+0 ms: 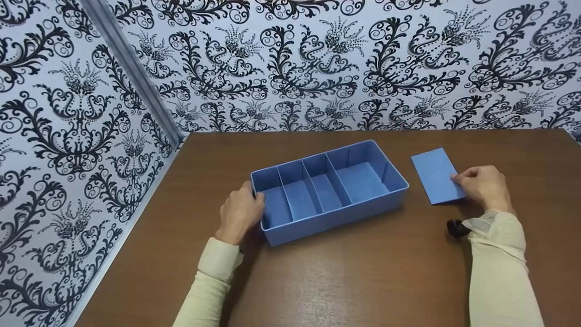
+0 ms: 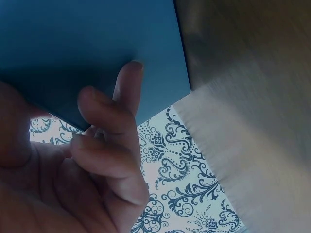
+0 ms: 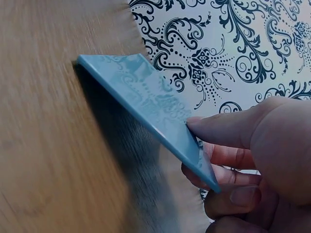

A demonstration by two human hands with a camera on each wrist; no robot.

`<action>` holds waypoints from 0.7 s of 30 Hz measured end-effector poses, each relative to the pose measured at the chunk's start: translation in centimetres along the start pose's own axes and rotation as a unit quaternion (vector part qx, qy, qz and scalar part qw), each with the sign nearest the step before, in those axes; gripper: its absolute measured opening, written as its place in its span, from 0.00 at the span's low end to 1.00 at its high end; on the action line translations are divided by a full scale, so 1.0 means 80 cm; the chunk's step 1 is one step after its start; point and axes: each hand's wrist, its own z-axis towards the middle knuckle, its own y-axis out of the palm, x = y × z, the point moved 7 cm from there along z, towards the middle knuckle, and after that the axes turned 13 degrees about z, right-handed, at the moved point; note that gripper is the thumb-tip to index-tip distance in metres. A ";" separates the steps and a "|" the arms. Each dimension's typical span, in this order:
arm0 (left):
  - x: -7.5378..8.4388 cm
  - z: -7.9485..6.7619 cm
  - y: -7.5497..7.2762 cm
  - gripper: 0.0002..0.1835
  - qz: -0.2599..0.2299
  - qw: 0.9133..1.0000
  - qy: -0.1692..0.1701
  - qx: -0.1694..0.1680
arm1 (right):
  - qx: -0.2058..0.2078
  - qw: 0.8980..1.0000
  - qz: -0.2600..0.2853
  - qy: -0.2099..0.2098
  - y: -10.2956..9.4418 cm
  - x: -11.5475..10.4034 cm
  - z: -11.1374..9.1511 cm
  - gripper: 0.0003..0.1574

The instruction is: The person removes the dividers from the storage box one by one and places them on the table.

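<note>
A blue divided box [image 1: 336,220] sits at an angle on the table, with thin upright partitions splitting its inside into several compartments. My left hand [image 1: 239,211] grips the box's left end wall, thumb over the rim. In the left wrist view, the fingers [image 2: 129,87] lie against the blue outer surface. To the right of the box, my right hand [image 1: 486,185] pinches a thin, flat blue rectangular panel [image 1: 436,176] by its right edge. The right wrist view shows the glossy panel [image 3: 138,92] tilted, its held side raised off the table and its far side low near the wood.
The brown wooden table [image 1: 327,281] runs back to a wall [image 1: 317,68] with black-and-white scroll wallpaper. Another papered wall [image 1: 68,150] borders the left side. A small black object [image 1: 457,228] shows at the right sleeve's cuff.
</note>
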 end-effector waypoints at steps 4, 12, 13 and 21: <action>0.000 0.000 0.000 0.22 -0.001 1.000 -0.001 -0.003 | 0.001 1.000 0.003 0.013 0.000 0.003 0.000 0.32; -0.001 0.000 0.001 0.23 -0.003 1.000 -0.003 -0.009 | 0.000 0.999 0.010 0.031 0.001 0.007 -0.001 0.34; -0.001 0.000 0.001 0.23 -0.004 1.000 -0.003 -0.008 | -0.002 0.999 0.011 0.034 0.001 0.008 -0.001 0.34; 0.001 0.000 0.001 0.23 0.000 1.000 -0.009 -0.004 | 0.008 1.000 -0.004 0.021 -0.002 0.008 -0.001 0.33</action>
